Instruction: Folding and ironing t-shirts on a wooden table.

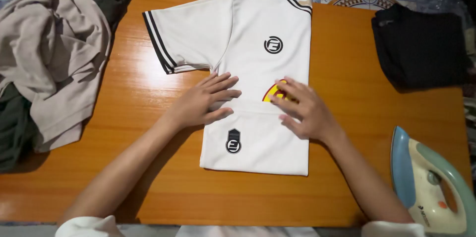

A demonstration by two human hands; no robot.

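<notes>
On table (124, 182), folded white shirt (258, 33) lengthwise, collar away, hands flat.

Both hands lay flat on the shirt (258, 68), which was spread on the table (139, 177), the left hand (203, 103) just beside the right hand (305, 110). A clothes pile (49, 63) sat well left of them, a folded garment (419, 46) right and beyond, and an iron (429, 187) near right, closer in.
</notes>
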